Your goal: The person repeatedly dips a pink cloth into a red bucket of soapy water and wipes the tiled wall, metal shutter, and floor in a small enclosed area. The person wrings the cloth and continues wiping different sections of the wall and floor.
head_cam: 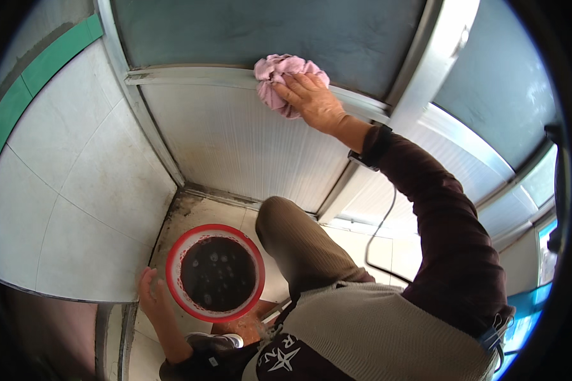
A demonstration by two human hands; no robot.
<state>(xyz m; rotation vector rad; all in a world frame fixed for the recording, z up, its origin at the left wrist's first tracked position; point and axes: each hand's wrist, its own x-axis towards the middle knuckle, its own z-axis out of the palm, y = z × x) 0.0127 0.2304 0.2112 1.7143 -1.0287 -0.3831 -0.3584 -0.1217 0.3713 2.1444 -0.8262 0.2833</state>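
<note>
My right hand [317,101] presses a crumpled pink cloth [286,71] against the metal rail [195,77] of a partition, where the rail meets the lower edge of a dark glass pane [267,28]. Below the rail is a ribbed pale panel [238,138]. Low on the left, my left hand [153,293] is held beside a red-rimmed basin [171,281], fingers apart and holding nothing. Dark water [219,274] with some bubbles on its surface fills much of the basin.
A white tiled wall [76,185] with a green tile band [43,71] rises at left. My bent knee [286,228] is between the basin and the partition. A black cable [374,243] hangs below my right arm. The floor corner [186,205] is stained dark.
</note>
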